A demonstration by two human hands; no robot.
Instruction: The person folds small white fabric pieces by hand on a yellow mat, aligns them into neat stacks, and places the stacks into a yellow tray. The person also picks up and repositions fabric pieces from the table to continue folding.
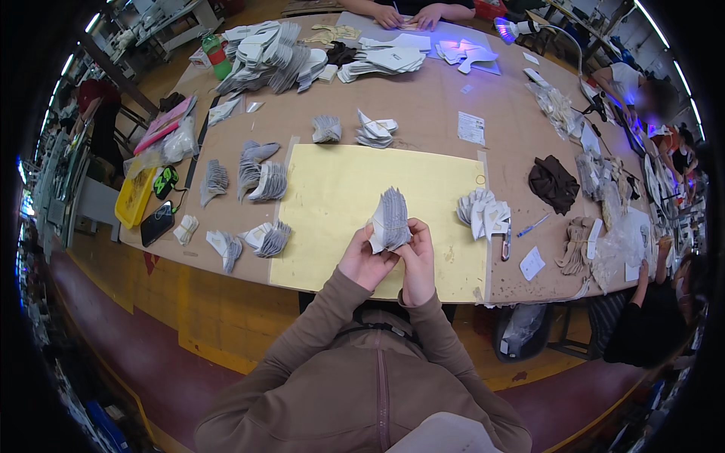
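A brown-covered worktop [430, 113] spreads beyond the right hand [418, 266]; yellow-and-maroon floor [151, 332] shows to its left, a tube light [654, 24] and a lamp [507, 30] glow ahead and right of it

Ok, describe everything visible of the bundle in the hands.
The bundle is a thick stack of thin, grey-white pieces, edges fanned, narrowing toward the top. The left hand and right hand grip its lower part, tip pointing away, over the yellow sheet. Material and any tie are unclear.
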